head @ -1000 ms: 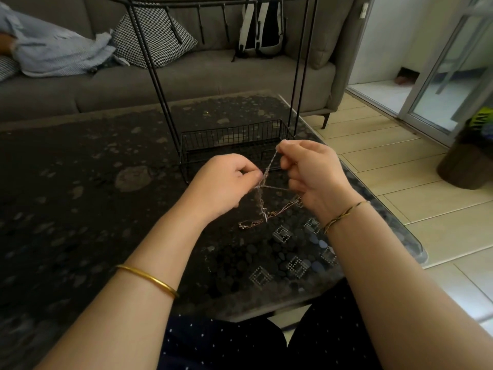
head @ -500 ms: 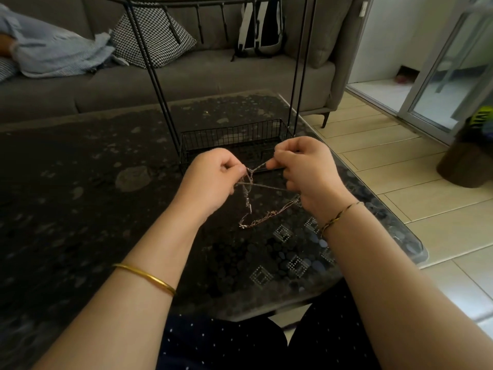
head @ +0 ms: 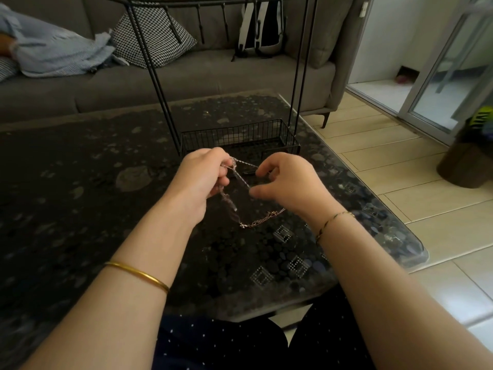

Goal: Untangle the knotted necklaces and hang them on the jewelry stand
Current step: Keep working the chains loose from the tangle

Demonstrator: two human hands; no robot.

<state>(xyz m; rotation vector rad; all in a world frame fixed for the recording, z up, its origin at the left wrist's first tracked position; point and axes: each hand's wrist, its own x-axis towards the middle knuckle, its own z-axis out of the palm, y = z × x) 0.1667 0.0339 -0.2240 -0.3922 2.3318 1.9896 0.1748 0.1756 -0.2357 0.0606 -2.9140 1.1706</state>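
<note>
Left hand (head: 202, 177) pinches the knotted necklaces (head: 261, 221) above the table (head: 80, 182), stand (head: 234, 136) at twelve o'clock. Right hand (head: 289, 182) has fingers apart at the strands; I can't tell its hold. A hard tug could tighten the knot.

jewelry stand (head: 232, 134) top cut off; necklaces (head: 253, 224) partly blurred.

A home living room: grey fabric sofa (head: 186, 78), houndstooth cushion (head: 153, 36), dark pebble-patterned glass coffee table (head: 80, 182), sliding glass door (head: 453, 76).
</note>
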